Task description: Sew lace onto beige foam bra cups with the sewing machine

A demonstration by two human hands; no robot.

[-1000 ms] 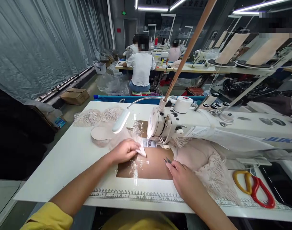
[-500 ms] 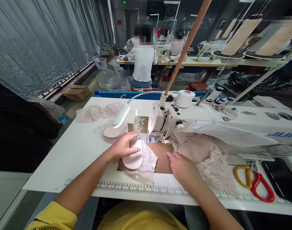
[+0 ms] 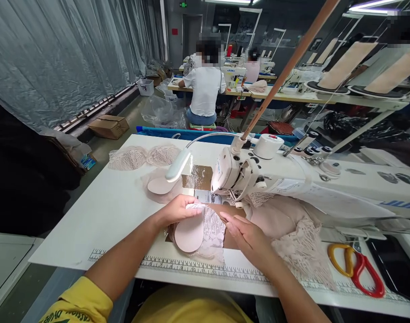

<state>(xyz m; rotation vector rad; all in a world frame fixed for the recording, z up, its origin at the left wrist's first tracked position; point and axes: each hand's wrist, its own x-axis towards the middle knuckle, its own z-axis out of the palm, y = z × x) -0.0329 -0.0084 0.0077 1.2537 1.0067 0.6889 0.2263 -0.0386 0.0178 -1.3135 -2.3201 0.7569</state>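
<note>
My left hand (image 3: 181, 211) is closed on the upper edge of a lace bra cup piece (image 3: 214, 229), thumb on top and fingers behind. A smooth pale pink foam cup (image 3: 189, 234) lies with that lace, below my thumb. To the right, my right hand (image 3: 243, 231) is closed in a pinch, its fingertips close to the lace's right edge. A thin pointed tool (image 3: 221, 218) shows a little at those fingertips; its kind I cannot make out. Just beyond both hands stands the head of the white sewing machine (image 3: 225, 168), its needle area lit.
Another foam cup (image 3: 159, 185) and a pair of lace cups (image 3: 129, 158) lie at the table's left. A lamp (image 3: 178, 166) hangs over the table. Beige lace fabric (image 3: 301, 235) is heaped at right, near scissors (image 3: 369, 273) and a phone (image 3: 395, 260). A person (image 3: 205, 85) sits ahead.
My left hand has gone from lying spread over the foam cup to pinching the lace's upper edge, which is now lifted. My right hand has moved left toward the lace. The view has shifted slightly.
</note>
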